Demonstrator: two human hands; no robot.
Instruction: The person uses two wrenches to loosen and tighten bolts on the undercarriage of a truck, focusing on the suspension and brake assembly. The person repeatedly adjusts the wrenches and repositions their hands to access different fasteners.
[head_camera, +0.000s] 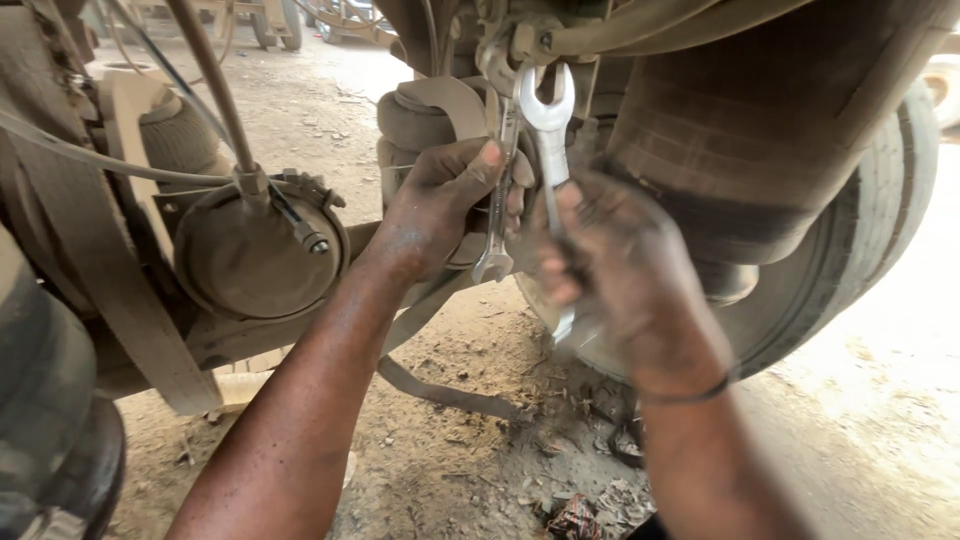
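Left hand: I see my left hand (445, 205) near the middle of the view, a little toward 12 o'clock. It is clenched around a slim silver spanner (497, 195), with the thumb pressed on the shaft.
Slim spanner: it stands almost upright. Its lower end shows under the hand toward 6 o'clock, and its upper end goes up to a metal fitting (500, 60) at 12 o'clock. I cannot tell how the upper end sits on the fitting.
Right hand: my right hand (620, 285) is just at 3 o'clock from the left one. It is closed around the shaft of a second spanner (549, 125). This hand is a little blurred.
Second spanner: it is silver and upright too, just beside the first one. Its open head points to 12 o'clock and is close under the same fitting. Its lower end shows under the hand, blurred.
Wrist: a thin dark band (690, 393) lies around the right wrist.
Round drum: a dusty round metal drum (250, 255) with a clamp ring sits at 9 o'clock from the left hand, well apart from it. A rod (215, 85) rises from its top toward 11 o'clock.
Rubber bellows: a big dusty rubber bellows (740, 150) hangs at 2 o'clock, behind the right hand.
Tyre: a tyre (880, 210) stands at 3 o'clock, behind the bellows.
Ground: the sandy ground (460, 460) at 6 o'clock carries small scraps.
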